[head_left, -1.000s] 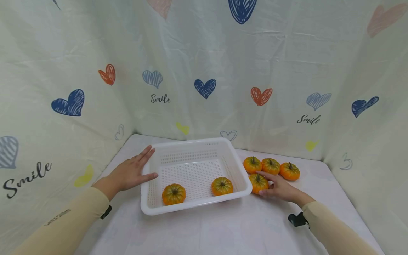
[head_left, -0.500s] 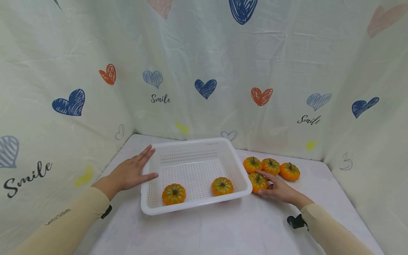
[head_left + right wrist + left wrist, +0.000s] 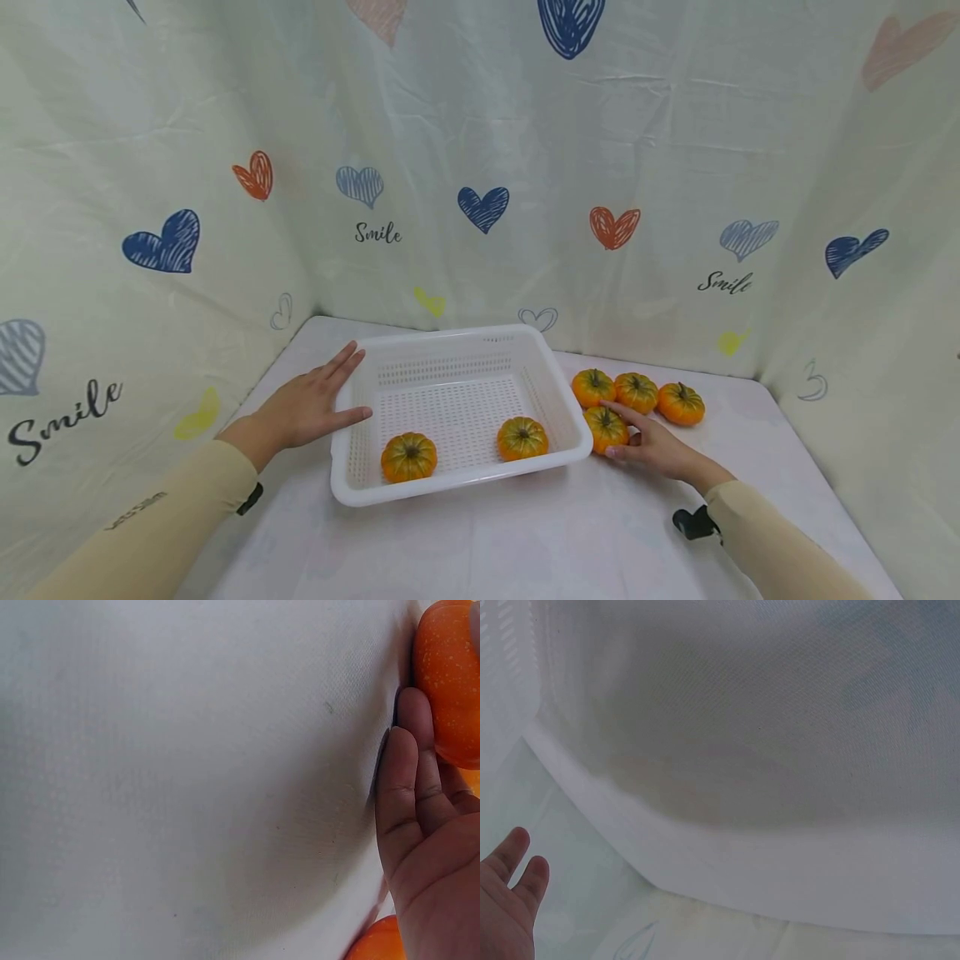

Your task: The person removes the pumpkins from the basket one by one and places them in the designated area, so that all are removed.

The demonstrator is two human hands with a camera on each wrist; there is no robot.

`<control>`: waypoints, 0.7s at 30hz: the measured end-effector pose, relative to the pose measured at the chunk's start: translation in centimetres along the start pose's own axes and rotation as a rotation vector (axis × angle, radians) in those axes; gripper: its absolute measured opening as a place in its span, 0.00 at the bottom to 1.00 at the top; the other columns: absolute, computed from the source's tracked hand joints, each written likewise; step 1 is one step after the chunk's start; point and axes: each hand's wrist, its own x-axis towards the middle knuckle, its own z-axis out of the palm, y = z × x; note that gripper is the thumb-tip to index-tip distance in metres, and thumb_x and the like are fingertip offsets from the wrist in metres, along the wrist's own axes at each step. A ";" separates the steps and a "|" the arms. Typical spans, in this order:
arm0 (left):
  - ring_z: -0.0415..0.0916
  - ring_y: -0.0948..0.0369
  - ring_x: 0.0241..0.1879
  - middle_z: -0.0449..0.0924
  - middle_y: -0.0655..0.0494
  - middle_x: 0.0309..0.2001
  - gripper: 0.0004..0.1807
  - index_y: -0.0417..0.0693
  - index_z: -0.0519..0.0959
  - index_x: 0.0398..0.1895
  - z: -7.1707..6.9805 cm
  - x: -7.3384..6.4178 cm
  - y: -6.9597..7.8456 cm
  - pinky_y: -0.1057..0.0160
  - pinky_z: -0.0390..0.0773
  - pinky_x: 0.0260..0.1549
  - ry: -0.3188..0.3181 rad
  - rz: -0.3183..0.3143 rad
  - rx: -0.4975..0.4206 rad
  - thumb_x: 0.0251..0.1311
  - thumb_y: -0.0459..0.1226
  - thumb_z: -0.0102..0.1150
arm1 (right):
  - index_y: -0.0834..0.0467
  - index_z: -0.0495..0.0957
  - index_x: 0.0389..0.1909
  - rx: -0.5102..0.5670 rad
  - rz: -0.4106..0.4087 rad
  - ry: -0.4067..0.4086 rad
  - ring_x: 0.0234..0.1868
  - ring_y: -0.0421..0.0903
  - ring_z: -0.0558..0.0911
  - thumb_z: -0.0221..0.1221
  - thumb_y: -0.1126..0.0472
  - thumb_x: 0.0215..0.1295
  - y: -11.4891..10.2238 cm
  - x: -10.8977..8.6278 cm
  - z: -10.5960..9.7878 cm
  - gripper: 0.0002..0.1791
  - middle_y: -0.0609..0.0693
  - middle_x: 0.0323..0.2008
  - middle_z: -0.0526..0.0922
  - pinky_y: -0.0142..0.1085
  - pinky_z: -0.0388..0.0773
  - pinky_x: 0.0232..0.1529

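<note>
A white plastic basket [image 3: 461, 479] with perforated sides stands on the table. My left hand [image 3: 300, 408] lies at its left rim with fingers straight and spread; part of that hand [image 3: 510, 900] shows in the left wrist view. Inside the basket, along the near side, sit two small orange pumpkins, a left one [image 3: 408, 457] and a right one [image 3: 522, 438]. Just outside the right rim, my right hand [image 3: 660, 446] holds another small pumpkin [image 3: 604, 431] between thumb and fingers. In the right wrist view, fingers [image 3: 397, 776] lie alongside this orange pumpkin [image 3: 450, 690], low against the tablecloth.
Behind the right hand, three more pumpkins form a row: one by the basket [image 3: 593, 387], a middle one [image 3: 636, 392] and a right one [image 3: 681, 404]. White cloth covers the table [image 3: 487, 550]. A heart-printed curtain [image 3: 540, 258] encloses the back and sides.
The right wrist has shifted very slightly left, with its fingers still at the same pumpkin. The left hand, basket and other pumpkins keep their places.
</note>
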 end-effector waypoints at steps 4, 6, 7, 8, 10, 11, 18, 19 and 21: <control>0.60 0.35 0.68 0.39 0.45 0.80 0.52 0.44 0.46 0.80 0.0 0.0 0.0 0.34 0.63 0.62 0.002 0.000 0.001 0.65 0.65 0.49 | 0.51 0.56 0.77 0.007 0.004 -0.003 0.41 0.51 0.73 0.69 0.49 0.61 0.0 0.0 0.0 0.47 0.61 0.58 0.70 0.41 0.76 0.43; 0.60 0.35 0.68 0.38 0.45 0.80 0.51 0.44 0.46 0.80 0.0 0.0 0.0 0.34 0.63 0.62 0.002 0.001 0.001 0.65 0.64 0.49 | 0.50 0.56 0.77 0.011 0.008 -0.005 0.41 0.51 0.73 0.69 0.49 0.61 -0.1 -0.1 0.0 0.47 0.62 0.59 0.69 0.41 0.77 0.43; 0.60 0.35 0.68 0.38 0.45 0.80 0.51 0.44 0.46 0.80 0.0 0.0 0.0 0.34 0.63 0.62 0.001 0.001 0.002 0.65 0.64 0.49 | 0.50 0.56 0.77 0.011 0.012 -0.005 0.41 0.51 0.74 0.69 0.48 0.61 -0.1 -0.1 0.0 0.47 0.62 0.59 0.69 0.41 0.77 0.44; 0.60 0.35 0.68 0.38 0.45 0.80 0.51 0.44 0.46 0.80 0.0 0.0 0.0 0.34 0.63 0.62 0.001 0.001 0.001 0.65 0.64 0.50 | 0.49 0.55 0.77 0.011 0.016 -0.006 0.41 0.51 0.74 0.69 0.48 0.61 -0.1 -0.1 0.0 0.47 0.62 0.60 0.68 0.41 0.77 0.44; 0.60 0.35 0.68 0.38 0.45 0.80 0.52 0.44 0.45 0.80 0.1 0.0 -0.1 0.34 0.63 0.62 0.000 0.001 -0.001 0.65 0.64 0.49 | 0.49 0.55 0.78 0.010 0.024 -0.004 0.41 0.51 0.74 0.69 0.48 0.61 -0.1 -0.1 0.0 0.48 0.63 0.60 0.68 0.41 0.77 0.44; 0.60 0.35 0.68 0.38 0.45 0.80 0.52 0.44 0.45 0.80 0.1 0.0 -0.1 0.34 0.62 0.62 0.000 0.001 -0.002 0.65 0.65 0.49 | 0.49 0.55 0.78 0.010 0.028 -0.002 0.41 0.51 0.74 0.69 0.48 0.61 -0.2 -0.1 0.0 0.48 0.63 0.61 0.68 0.41 0.77 0.44; 0.60 0.36 0.68 0.38 0.45 0.80 0.53 0.44 0.46 0.80 0.1 0.1 -0.1 0.35 0.62 0.63 0.008 0.002 -0.003 0.64 0.68 0.46 | 0.49 0.55 0.77 -0.005 0.035 0.010 0.44 0.51 0.73 0.69 0.46 0.60 -0.2 -0.2 0.0 0.48 0.65 0.65 0.65 0.42 0.78 0.46; 0.60 0.36 0.68 0.38 0.46 0.80 0.53 0.44 0.46 0.80 0.1 0.1 -0.1 0.35 0.62 0.63 0.006 0.001 -0.002 0.64 0.68 0.45 | 0.49 0.56 0.77 -0.005 0.035 0.011 0.44 0.51 0.74 0.69 0.46 0.60 -0.2 -0.2 0.0 0.48 0.65 0.65 0.65 0.42 0.78 0.47; 0.60 0.36 0.69 0.38 0.45 0.80 0.53 0.44 0.46 0.80 0.0 0.0 -0.1 0.35 0.62 0.63 0.000 0.000 -0.005 0.64 0.69 0.45 | 0.49 0.56 0.77 -0.002 0.033 0.011 0.44 0.52 0.74 0.69 0.46 0.60 -0.2 -0.2 -0.1 0.48 0.65 0.65 0.65 0.43 0.78 0.47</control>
